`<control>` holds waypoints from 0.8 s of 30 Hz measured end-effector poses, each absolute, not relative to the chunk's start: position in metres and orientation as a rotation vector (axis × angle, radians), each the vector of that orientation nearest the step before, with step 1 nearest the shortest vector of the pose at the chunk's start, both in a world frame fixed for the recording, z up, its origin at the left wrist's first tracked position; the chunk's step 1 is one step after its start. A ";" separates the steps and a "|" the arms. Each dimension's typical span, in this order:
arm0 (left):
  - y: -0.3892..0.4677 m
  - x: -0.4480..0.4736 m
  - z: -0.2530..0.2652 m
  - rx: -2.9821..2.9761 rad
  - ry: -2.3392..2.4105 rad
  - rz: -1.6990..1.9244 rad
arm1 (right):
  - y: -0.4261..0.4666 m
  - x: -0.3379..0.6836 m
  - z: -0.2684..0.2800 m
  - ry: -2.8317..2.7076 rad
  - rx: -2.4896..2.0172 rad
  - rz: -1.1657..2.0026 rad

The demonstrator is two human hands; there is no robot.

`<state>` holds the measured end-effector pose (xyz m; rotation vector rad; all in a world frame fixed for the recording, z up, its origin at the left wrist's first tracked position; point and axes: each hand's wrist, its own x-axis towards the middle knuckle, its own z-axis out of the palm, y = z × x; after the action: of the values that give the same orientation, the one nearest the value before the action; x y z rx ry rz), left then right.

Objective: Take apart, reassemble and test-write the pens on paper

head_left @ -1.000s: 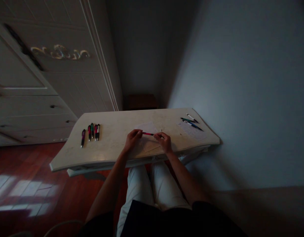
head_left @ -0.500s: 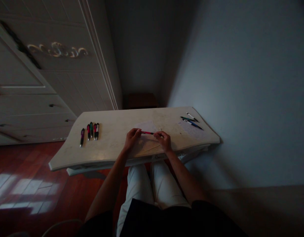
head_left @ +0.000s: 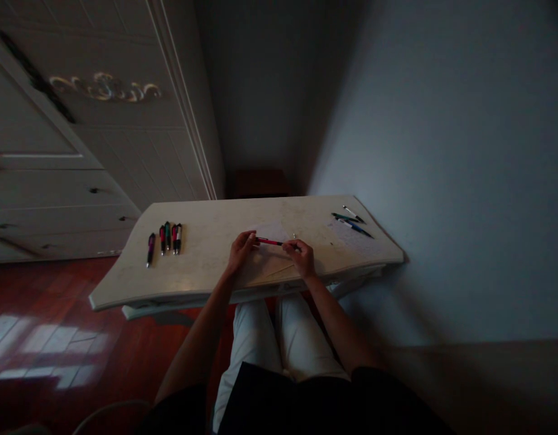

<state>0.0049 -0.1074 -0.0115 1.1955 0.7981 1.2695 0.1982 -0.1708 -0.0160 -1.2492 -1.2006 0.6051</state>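
A thin red pen [head_left: 269, 241] with dark ends lies level between my two hands, over the middle of the table. My left hand [head_left: 241, 251] pinches its left end. The right end is in the closed fingers of my right hand [head_left: 301, 256]. Beneath the hands is a pale sheet of paper [head_left: 274, 231], partly covered by them. Just beyond my right hand sits a tiny shiny piece [head_left: 295, 236], too small to name.
Several thick pens [head_left: 168, 237] lie in a row at the table's left, a purple one [head_left: 151, 249] slightly apart. At the right, a blue pen [head_left: 354, 226], a green pen [head_left: 343, 217] and a white pen [head_left: 352, 213] lie by a printed sheet [head_left: 358, 241]. A wall [head_left: 464, 199] borders the right.
The left hand has shifted slightly up and left, and more of the red pen shows between the hands. Both hands keep hold of it.
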 end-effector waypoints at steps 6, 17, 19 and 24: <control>-0.112 0.005 -0.008 1.303 0.920 1.249 | -0.170 0.198 -0.016 -1.205 -1.238 0.620; -0.111 0.001 -0.008 1.196 0.713 1.250 | -0.172 0.198 -0.013 -1.212 -1.263 0.591; -0.112 0.003 -0.007 1.184 0.722 1.249 | -0.172 0.198 -0.013 -1.212 -1.265 0.593; -0.115 0.005 -0.004 1.312 0.858 1.252 | -0.171 0.198 -0.014 -1.214 -1.267 0.584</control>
<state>0.0048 -0.1151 -0.0043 1.3122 0.8582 1.2518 0.1978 -0.1713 -0.0138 -1.2672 -1.2138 0.5842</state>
